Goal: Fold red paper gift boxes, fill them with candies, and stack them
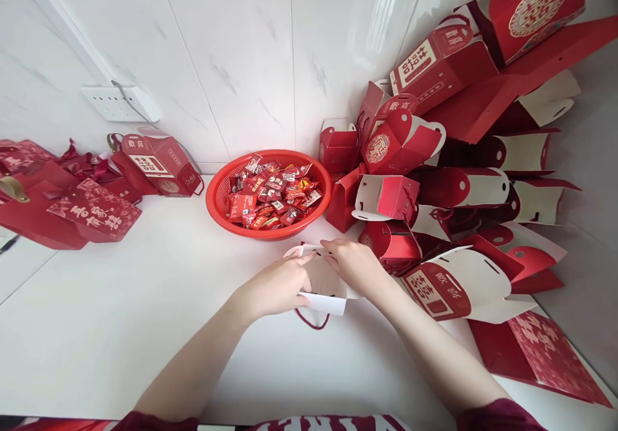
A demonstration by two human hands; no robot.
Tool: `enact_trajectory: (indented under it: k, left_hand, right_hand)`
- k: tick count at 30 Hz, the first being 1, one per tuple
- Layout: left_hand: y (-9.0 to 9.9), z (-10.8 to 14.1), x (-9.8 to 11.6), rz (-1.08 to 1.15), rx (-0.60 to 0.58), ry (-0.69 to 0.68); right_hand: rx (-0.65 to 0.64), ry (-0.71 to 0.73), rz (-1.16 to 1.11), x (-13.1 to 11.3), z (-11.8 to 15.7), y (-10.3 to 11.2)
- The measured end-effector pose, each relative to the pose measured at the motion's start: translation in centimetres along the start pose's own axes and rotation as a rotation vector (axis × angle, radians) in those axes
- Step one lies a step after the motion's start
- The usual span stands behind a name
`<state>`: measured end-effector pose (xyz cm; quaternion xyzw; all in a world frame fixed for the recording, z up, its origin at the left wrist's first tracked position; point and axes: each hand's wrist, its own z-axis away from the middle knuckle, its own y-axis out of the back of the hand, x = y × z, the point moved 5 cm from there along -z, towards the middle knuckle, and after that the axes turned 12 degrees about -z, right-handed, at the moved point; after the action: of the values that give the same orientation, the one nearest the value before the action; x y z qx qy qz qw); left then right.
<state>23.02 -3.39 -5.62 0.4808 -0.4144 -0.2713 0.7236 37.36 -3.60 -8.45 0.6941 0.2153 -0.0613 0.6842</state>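
A small box point(328, 305) with a white inside stands open on the white table, a dark red cord point(313, 325) looping out at its near side. My left hand point(282, 284) grips its left side, with the thumb outside the near flap and fingers over the opening. At the far right edge of the box, my right hand point(351, 262) pinches the rim with thumb and fingers. Just beyond my hands sits a red plastic basket point(215, 209) holding several red-wrapped candies point(275, 189). No candy can be made out inside the box.
Many red gift boxes point(403, 144) are piled along the right side. Red bags point(36, 205) and a closed red box point(157, 160) stand at the back left. A tiled wall point(241, 64) with a socket panel point(120, 102) rises behind the table point(120, 321).
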Motion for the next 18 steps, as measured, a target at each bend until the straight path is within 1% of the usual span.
enact_trajectory:
  k: [3, 7, 12, 16, 17, 18]
  left_hand:
    - [0.0, -0.1, 0.3, 0.001, -0.005, -0.019]
    - [-0.2, -0.2, 0.0, 0.045, -0.01, -0.021]
    - [-0.7, -0.6, -0.9, 0.101, 0.001, 0.046]
    - [-0.4, -0.7, -0.9, 0.158, -0.034, 0.042]
    - [-0.1, -0.7, -0.9, 0.174, -0.029, 0.047]
    - [0.2, -0.7, -1.0, 0.185, 0.005, 0.065]
  right_hand:
    - [-0.035, 0.0, 0.003, 0.5, -0.2, -0.6]
    - [-0.055, 0.003, -0.001, 1.1, -0.5, -0.7]
    - [-0.061, -0.004, -0.019, 1.5, -0.8, -0.4]
    - [-0.053, 0.015, -0.044, 1.4, -0.8, -0.3]
    - [-0.052, 0.031, -0.054, 1.2, -0.8, -0.3]
    - [-0.053, 0.054, -0.067, 1.0, -0.8, -0.2]
